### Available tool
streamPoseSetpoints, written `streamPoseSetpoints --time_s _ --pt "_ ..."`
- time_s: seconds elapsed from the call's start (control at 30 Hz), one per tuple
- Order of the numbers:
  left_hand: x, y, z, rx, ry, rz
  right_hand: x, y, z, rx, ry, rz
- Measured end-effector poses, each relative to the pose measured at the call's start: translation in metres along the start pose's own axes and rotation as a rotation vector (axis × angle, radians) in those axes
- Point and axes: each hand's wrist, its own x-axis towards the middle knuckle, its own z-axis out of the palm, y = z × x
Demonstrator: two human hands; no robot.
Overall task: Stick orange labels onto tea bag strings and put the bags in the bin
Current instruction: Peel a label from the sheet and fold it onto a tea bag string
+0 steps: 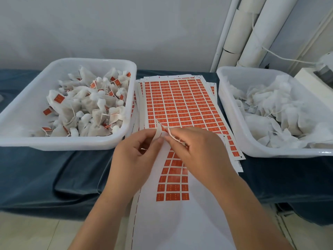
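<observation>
A stack of orange label sheets lies in the middle of the blue-covered table. Over its near part my two hands meet. My left hand pinches a peeled label between thumb and fingers, its pale back facing me. My right hand pinches a thin white tea bag string right against that label. The bag on this string is hidden under my right hand. The white bin on the left holds several tea bags with orange labels.
A second white bin on the right holds several unlabelled white tea bags. White pipes and a machine part stand at the back right. The near part of the top sheet is bare backing hanging over the table's front edge.
</observation>
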Motion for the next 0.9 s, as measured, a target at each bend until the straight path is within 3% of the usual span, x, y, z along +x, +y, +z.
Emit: streamPoseSetpoints --time_s 0.17,0.3,0.57,0.67,0.8,0.9 --pt "-0.006 0.004 -0.004 0.244 -0.008 0.092 0.007 0.002 -0.012 -0.123 -0.011 -0.233" --pt "-0.007 0.005 -0.002 0.462 -0.002 0.179 0.012 0.003 -0.024 -0.159 -0.105 -0.312" --pt "-0.008 0.008 -0.007 0.392 -0.056 0.096 0.010 0.007 -0.022 -0.126 -0.003 -0.318" --pt "-0.007 0.005 -0.009 0.274 -0.098 0.047 0.006 0.009 -0.018 -0.009 0.048 -0.144" --pt "0.000 -0.003 -0.008 0.113 -0.059 -0.065 -0.001 0.010 -0.015 0.434 0.093 0.372" --pt "0.012 -0.012 -0.004 0.163 -0.023 -0.152 -0.009 0.014 -0.009 0.665 0.192 0.701"
